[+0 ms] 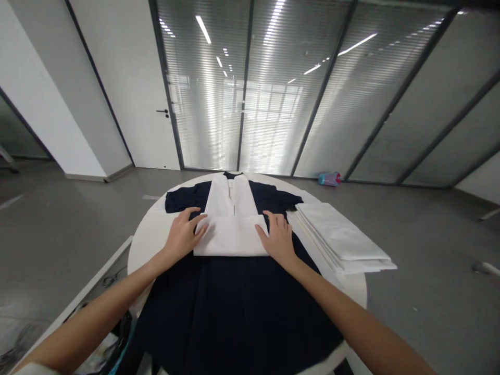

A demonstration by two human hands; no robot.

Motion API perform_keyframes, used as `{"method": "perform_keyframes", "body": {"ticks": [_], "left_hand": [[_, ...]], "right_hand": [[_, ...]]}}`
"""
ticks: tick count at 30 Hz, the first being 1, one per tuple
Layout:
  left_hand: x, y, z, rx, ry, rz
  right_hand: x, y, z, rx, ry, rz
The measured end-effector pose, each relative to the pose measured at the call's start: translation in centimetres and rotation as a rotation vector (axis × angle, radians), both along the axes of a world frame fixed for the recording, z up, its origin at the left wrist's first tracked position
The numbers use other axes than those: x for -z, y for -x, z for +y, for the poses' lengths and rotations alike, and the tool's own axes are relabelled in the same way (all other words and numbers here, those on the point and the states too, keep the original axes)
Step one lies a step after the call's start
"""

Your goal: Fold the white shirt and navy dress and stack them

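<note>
Think of the round white table (146, 247) as a clock, with 12 at the far side. The dark navy cloth garment with short sleeves (238, 307) lay flat on it, its neck at 12. The smooth white folded cloth piece (232, 237) lay on the garment, near the middle of the table. The left hand (185, 232) was at the cloth piece's 9 o'clock side and the right hand (278, 240) at its 3 o'clock side. Both hands had their thumbs and fingers spread apart, with the thumbs on or by the white edge. I could not tell if they pinched it or just rested there.

If one hand pulled more than the other, the white fold could have gone crooked. A tug could also have bunched up the navy cloth below. The neat pile of folded white cloth (339, 234) at 3 o'clock poked out past the rim, so a bump from the right arm might have tipped it off.

The hands hid the fold's side edges. At 6 o'clock the garment's bottom was too near the picture's edge to see well. I could not tell if the white part was sewn on or loose.
</note>
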State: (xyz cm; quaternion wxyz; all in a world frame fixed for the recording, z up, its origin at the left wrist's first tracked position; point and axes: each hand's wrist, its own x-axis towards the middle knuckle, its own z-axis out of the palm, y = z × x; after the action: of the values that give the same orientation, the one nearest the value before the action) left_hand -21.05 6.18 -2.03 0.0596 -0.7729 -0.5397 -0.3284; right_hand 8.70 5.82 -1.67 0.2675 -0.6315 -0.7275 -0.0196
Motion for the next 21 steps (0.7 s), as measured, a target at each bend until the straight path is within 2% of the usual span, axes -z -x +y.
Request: {"method": "perform_keyframes", "body": {"ticks": [2,4,6,9,12,16,21], "left_hand": [[-0.5,-1.7,-0.3,0.025,0.013,0.164],[-0.1,-3.3,-0.3,0.075,0.096,0.293],[0.9,-4.3,-0.1,0.091,0.2,0.377],[2.3,-4.5,0.5,0.077,0.369,0.406],[3.0,-3.8,0.9,0.09,0.481,0.361],[3.5,-3.2,1.4,0.133,0.502,0.3],[4.1,-3.0,1.7,0.147,0.473,0.246]], "right_hand": [[-0.3,1.3,-0.2,-0.135,-0.079,-0.11],[-0.1,2.8,-0.3,-0.271,-0.053,-0.197],[0.5,4.0,-0.3,-0.333,0.019,-0.259],[1.5,4.3,0.1,-0.35,0.155,-0.28],[1.9,3.1,0.8,-0.361,0.312,-0.252],[2.1,1.4,1.2,-0.323,0.454,-0.208],[2.4,0.9,1.4,-0.332,0.456,-0.193]]}}
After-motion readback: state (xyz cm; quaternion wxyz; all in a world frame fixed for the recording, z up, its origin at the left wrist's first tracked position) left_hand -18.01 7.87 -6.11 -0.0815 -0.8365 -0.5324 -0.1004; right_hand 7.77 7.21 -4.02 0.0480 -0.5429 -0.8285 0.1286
